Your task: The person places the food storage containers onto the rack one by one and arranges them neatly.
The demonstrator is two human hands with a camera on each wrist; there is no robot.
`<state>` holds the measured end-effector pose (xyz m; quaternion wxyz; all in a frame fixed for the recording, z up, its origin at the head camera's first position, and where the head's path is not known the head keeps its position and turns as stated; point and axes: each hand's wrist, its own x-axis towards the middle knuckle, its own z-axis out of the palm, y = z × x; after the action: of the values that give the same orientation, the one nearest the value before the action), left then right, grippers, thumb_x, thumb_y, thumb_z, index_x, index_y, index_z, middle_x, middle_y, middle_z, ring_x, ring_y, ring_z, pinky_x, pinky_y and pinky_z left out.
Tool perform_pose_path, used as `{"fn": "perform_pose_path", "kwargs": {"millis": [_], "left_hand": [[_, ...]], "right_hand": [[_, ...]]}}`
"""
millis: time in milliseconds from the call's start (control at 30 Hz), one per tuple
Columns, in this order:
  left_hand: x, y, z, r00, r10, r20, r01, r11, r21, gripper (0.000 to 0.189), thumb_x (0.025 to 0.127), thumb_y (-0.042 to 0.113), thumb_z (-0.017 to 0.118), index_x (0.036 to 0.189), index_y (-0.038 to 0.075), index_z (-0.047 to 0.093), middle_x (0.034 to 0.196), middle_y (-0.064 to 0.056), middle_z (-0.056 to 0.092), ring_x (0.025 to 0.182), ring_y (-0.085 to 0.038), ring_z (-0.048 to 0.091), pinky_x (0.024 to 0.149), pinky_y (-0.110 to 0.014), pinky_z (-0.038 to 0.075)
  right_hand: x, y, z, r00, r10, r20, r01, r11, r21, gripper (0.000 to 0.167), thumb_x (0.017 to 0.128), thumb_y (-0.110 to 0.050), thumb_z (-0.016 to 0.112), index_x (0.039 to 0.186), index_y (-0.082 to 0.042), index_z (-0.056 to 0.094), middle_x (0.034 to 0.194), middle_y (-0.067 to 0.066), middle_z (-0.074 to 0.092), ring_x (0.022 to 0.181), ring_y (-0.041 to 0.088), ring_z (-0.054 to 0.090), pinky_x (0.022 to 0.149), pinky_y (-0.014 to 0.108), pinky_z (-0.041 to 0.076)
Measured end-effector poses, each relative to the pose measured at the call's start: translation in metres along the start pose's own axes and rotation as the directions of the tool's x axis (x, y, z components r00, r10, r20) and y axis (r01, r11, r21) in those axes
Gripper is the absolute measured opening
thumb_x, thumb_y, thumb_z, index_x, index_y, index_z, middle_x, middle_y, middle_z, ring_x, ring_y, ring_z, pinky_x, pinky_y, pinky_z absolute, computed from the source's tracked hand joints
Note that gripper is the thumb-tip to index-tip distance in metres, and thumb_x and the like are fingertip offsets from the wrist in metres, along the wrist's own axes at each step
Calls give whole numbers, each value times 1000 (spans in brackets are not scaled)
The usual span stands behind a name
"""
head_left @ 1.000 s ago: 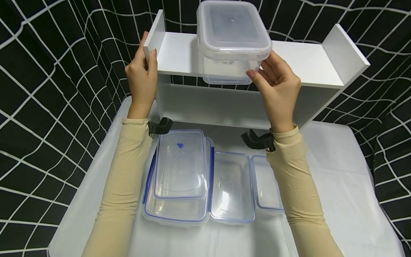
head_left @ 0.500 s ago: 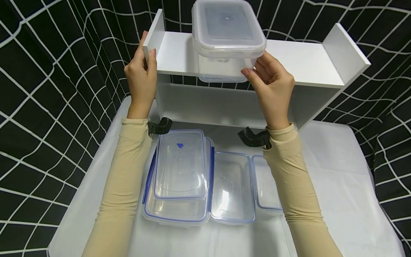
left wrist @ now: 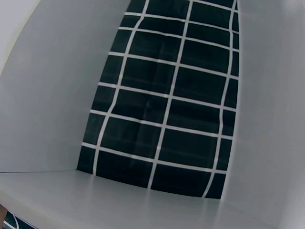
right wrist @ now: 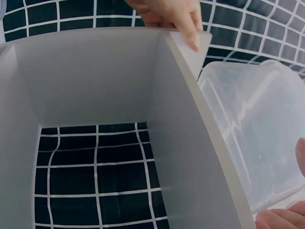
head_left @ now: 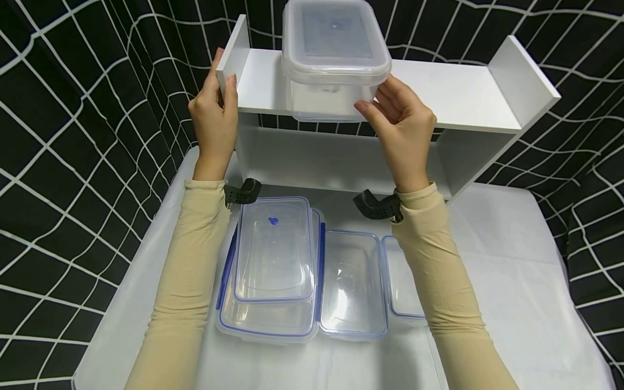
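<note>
Lidded container (head_left: pixel 336 59) farther left, perhaps farther back

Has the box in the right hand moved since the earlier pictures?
Yes. In the head view, the box has shifted left with the right hand, closer to the white left panel.

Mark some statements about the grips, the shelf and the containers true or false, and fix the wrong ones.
1. The right grip holds a lidded container. True.
2. The lidded container stands on the tabletop. False: it is held up at the white shelf.
3. The left grip holds a side panel of the white shelf. True.
4. Both forearms are bare. False: beige sleeves cover them.
5. A small blue mark shows on top of the stack below. True.
</note>
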<state>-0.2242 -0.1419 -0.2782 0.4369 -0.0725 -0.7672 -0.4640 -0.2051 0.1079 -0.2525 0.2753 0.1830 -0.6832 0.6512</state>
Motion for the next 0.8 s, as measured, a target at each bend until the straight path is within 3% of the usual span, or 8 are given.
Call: {"fn": "perform_pose_path", "kwargs": {"millis": [167,400,633,800], "left_hand": [[0,-1,0,1000,12,-27,-13,1000,-27,39,97,10,52,133,-3,50,128,-16,56,117,-15,53,96,-25,43],[0,-1,0,1000,3,-19,-4,1000,-24,39,97,12,52,134,-2,50,128,-16,56,116,-14,54,95,-24,43],[0,-1,1,999,5,-33,-6,999,-38,39,96,10,53,133,-2,51,128,-14,57,115,-13,54,94,-24,45],[0,-1,1,999,2,-32,-3,999,-39,39,96,10,53,133,-2,51,127,-15,57,113,-14,56,92,-24,46]], "right_hand": [[2,0,7,1000,-7,20,8,999,-49,46,75,7,75,119,7,61,117,18,63,107,19,62,88,29,50],[4,-1,14,999,-8,35,11,995,-94,46,75,1,77,118,5,62,117,15,64,107,16,62,88,27,50],[4,3,25,990,-124,65,132,982,-137,46,75,-5,79,117,7,63,113,16,66,103,18,64,85,27,51],[4,4,31,989,-121,82,131,983,-126,46,76,-6,78,117,7,62,114,16,65,105,18,63,86,27,51]]}}
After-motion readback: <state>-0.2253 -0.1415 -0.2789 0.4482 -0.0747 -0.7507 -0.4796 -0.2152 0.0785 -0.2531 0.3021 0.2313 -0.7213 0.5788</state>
